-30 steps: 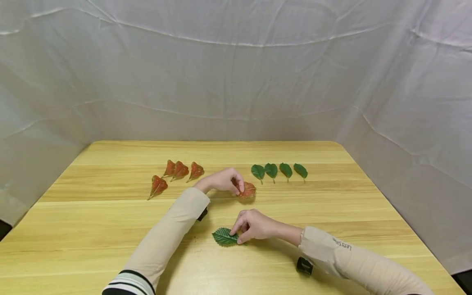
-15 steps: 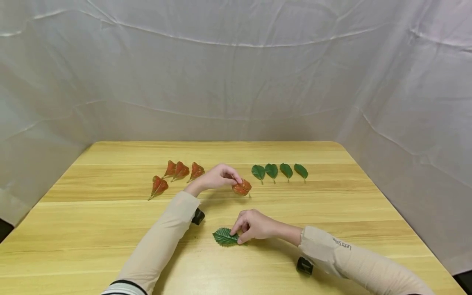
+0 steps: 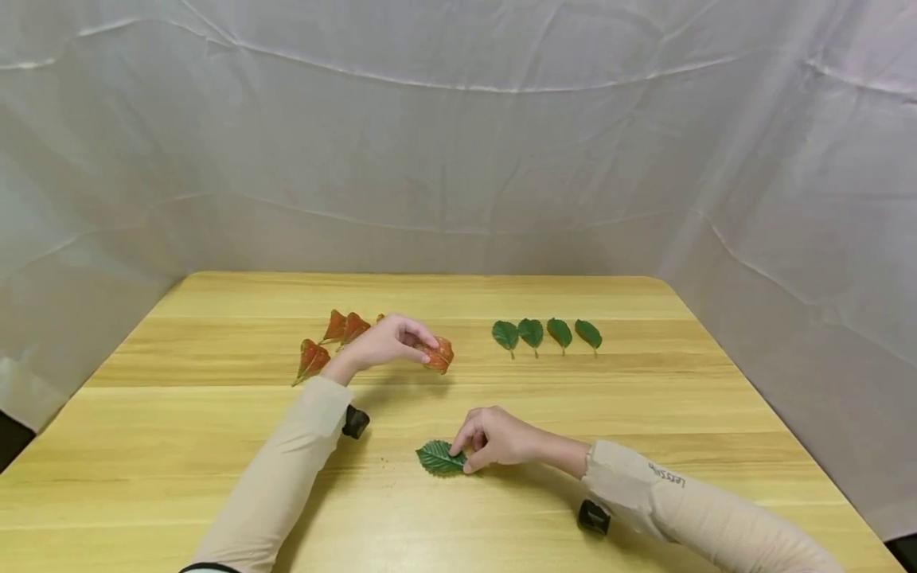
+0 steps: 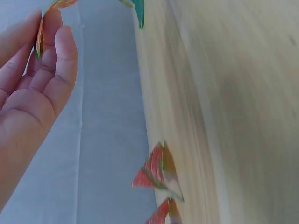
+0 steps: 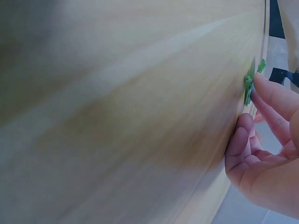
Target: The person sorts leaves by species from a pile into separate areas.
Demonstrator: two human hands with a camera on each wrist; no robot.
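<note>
My left hand (image 3: 390, 341) pinches a red leaf (image 3: 440, 356) between thumb and fingers, held above the table with a shadow below it. In the left wrist view that leaf (image 4: 40, 37) shows edge-on at the fingertips. Nearer the front, my right hand (image 3: 501, 438) pinches the stem end of a green leaf (image 3: 438, 458) whose blade points left, low at the tabletop. The right wrist view shows this green leaf (image 5: 249, 84) at the thumb and finger. Several red leaves (image 3: 314, 358) lie around the left forearm and hand, one mostly hidden behind the hand.
Several green leaves (image 3: 532, 333) lie in a row at the back right of the wooden table (image 3: 645, 382). A pale cloth (image 3: 458, 159) hangs behind and along both sides. Black wrist devices (image 3: 593, 517) sit under both sleeves.
My left hand has lifted the red leaf and carried it left, from near the green row toward the other red leaves. The right hand and its green leaf have stayed in place.
</note>
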